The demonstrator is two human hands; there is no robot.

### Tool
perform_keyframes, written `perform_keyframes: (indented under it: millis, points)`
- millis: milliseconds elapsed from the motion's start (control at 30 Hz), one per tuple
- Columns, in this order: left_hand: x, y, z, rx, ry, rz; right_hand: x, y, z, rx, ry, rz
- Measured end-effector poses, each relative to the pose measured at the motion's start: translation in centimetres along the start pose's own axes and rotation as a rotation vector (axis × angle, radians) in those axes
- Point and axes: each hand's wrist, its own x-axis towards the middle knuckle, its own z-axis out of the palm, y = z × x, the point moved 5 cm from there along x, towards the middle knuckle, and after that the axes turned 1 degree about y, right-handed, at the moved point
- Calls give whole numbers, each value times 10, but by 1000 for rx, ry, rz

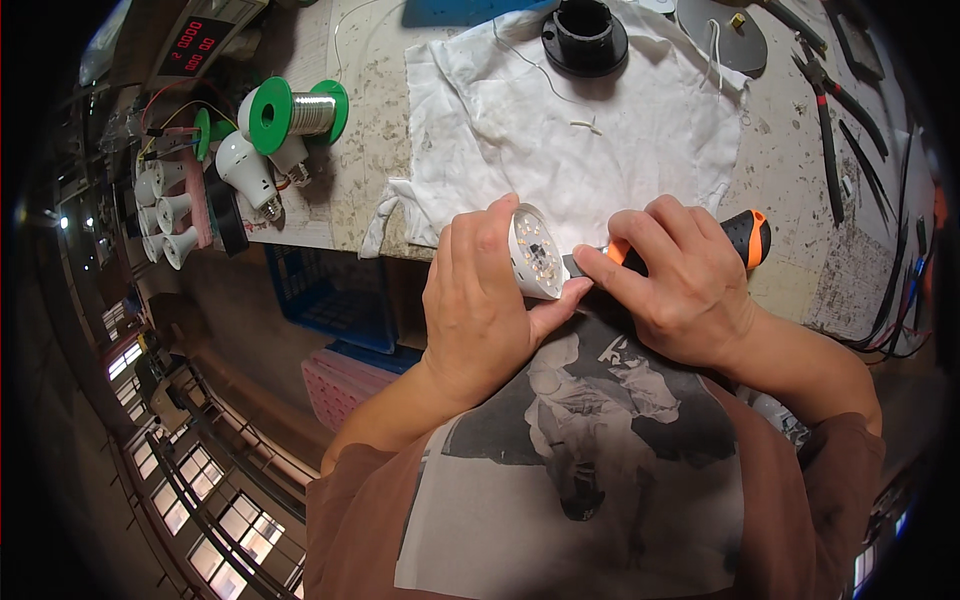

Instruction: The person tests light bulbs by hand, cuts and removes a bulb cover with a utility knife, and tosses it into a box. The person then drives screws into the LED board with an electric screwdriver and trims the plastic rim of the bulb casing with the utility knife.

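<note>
My left hand [474, 285] is wrapped round an LED light bulb [537, 252] with its dome off. The round board with small yellowish LEDs and a dark centre faces right. In my right hand [682, 280] is an orange-and-black-handled tool [752, 238]; its handle end sticks out to the right past my knuckles. A short grey blade shows at the thumb and forefinger and meets the bulb's rim. Whether it has gone under the rim I cannot tell. Both hands are above the table's near edge, in front of a white cloth [480, 150].
Whole bulbs [243, 170] lie at the left by a green solder spool [290, 113], near a meter with a red display [190, 48]. A black ring-shaped fixture [585, 40] stands on the cloth. Pliers [825, 140] lie at the right. Below the table is a blue crate [330, 300].
</note>
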Motion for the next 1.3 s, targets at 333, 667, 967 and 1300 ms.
perform_keyframes:
  millis: [333, 667, 967, 1300]
  points:
    - [-3, -3, 1, -22, 69, 71, 1, 2, -4, 75, -45, 54]
    - [0, -2, -2, -33, 22, 46, 6, 6, -7, 90, -120, 13]
    - [2, -3, -2, -46, 21, 78, 10, 8, -7, 87, -124, -26]
    - [-3, -16, -4, -192, -15, -34, 1, 6, -8, 126, -4, 56]
